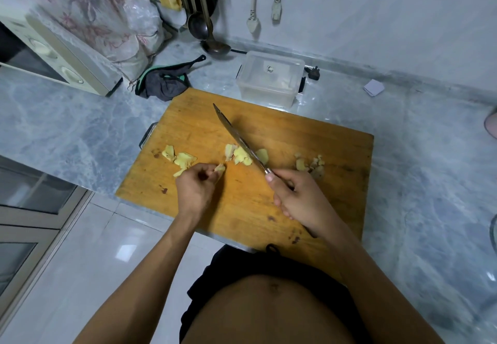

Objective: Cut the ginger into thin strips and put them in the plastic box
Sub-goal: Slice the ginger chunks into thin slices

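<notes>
A wooden cutting board [282, 204] lies on the marble counter. Pale yellow ginger slices sit on it in three groups: left [179, 157], middle [240, 154] and right [309, 164]. My left hand [195, 186] pinches one ginger slice [220, 168] at its fingertips. My right hand [298, 196] grips the handle of a knife [236, 139], whose blade points away to the upper left and lies across the middle slices. The clear plastic box [269, 81] stands just behind the board; it seems to have its lid on.
A dark cloth [164, 81] lies left of the box. A microwave [53, 58] and plastic bags [107, 15] fill the back left. Ladles [212, 40] hang at the wall, with plugs [254, 25] beside them. The counter edge drops to tiled floor [94, 249] at left.
</notes>
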Motion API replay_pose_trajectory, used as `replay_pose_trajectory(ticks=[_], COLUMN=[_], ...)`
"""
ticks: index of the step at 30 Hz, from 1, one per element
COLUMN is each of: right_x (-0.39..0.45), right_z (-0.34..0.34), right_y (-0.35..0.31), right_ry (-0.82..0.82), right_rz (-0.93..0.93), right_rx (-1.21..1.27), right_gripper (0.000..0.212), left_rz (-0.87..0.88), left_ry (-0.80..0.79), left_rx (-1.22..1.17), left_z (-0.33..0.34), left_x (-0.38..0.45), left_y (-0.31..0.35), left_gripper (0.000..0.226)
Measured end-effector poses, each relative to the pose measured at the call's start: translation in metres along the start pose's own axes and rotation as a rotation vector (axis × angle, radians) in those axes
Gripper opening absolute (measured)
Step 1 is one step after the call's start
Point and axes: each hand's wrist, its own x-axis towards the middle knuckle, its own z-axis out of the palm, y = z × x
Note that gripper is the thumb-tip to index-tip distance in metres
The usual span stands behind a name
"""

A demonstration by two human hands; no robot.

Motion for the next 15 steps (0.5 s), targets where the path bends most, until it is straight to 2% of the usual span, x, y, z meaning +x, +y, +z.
replay_pose_trajectory(ticks=[3, 6, 11, 15], right_x=[-0.002, -0.002, -0.005, -0.003], right_z=[0.008, 0.016, 0.029, 0.036], right_y=[0.001, 0.003, 0.004, 0.0], right_ry=[-0.015, -0.065, -0.125, -0.124], right_rz=[0.026, 0.04, 0.047, 0.076], right_rx=[0.019, 0.026, 0.034, 0.067], right_gripper=[0.028, 0.029, 0.023, 0.029], left_rz=[-0.048, -0.136, -0.268, -0.313], left_ry=[0.078, 0.078, 0.158, 0.192], left_rx=[0.014, 0.025, -0.103, -0.166], left_z=[0.009, 0.013, 0.018, 0.025], left_x=[-0.013, -0.017, -0.02, -0.025], left_y=[-0.003, 0.001, 0.007, 0.012], left_gripper=[0.009, 0.004, 0.009, 0.016])
